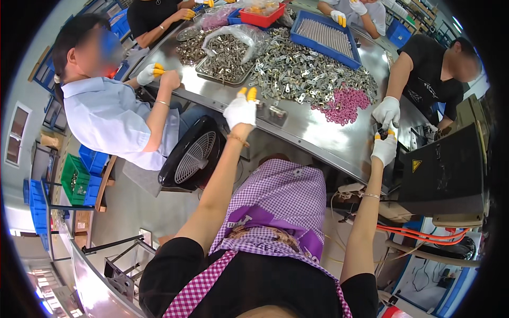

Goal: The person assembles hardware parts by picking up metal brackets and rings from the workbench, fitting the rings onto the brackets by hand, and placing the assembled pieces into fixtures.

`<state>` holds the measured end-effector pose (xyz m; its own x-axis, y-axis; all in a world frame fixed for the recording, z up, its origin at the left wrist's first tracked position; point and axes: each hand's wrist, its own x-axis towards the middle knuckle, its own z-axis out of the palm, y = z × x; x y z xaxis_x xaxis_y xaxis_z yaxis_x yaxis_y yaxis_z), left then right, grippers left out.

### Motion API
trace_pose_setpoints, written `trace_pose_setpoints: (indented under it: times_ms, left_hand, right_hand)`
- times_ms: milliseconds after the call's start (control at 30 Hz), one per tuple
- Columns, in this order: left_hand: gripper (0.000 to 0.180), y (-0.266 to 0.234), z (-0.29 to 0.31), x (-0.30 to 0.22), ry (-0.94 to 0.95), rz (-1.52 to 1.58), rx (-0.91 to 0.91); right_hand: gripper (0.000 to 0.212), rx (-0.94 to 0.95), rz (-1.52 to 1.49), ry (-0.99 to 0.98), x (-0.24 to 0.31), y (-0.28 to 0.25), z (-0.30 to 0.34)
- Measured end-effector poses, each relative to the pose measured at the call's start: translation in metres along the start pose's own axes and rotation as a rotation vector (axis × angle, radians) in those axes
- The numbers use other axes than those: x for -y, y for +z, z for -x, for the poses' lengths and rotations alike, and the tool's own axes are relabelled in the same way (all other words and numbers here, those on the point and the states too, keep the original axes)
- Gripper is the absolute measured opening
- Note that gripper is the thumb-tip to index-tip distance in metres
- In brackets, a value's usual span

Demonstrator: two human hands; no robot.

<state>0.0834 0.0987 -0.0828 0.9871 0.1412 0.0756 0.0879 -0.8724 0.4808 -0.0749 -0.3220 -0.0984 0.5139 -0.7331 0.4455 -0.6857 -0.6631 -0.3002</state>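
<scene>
Smooth, reflective metal table (323,130) bearing a jagged heap of small, flat, silvery metal parts (297,74), bordered by pink rings (344,106) and a shallow blue plastic tray (354,62). The left hand (239,112), in a white fabric glove with yellow fingertips, lies over the near edge, beside small shiny cylindrical pieces (277,112); whether its grip is wide or narrow cannot be told. The right hand (384,149), gloved alike, adjoins a co-worker's gloved hand (387,111), a small dark piece (384,133) between them; its grip is likewise unclear.
</scene>
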Motion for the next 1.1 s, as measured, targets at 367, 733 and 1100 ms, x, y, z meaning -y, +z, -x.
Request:
trace_pose_setpoints:
  times_ms: [367,733,1100]
  left_hand:
    - [0.028,0.060,0.017,-0.028,0.280,0.194,-0.183]
    - [0.019,0.044,0.018,-0.030,0.291,0.276,-0.125]
    - [0.021,0.041,0.024,-0.028,0.217,0.800,0.041]
  right_hand:
    - [0.040,0.057,0.401,0.017,0.047,-0.041,0.003]
    - [0.027,0.436,-0.163,-0.258,0.094,-0.004,0.035]
    - [0.023,0.155,-0.461,-0.406,0.096,-0.044,0.089]
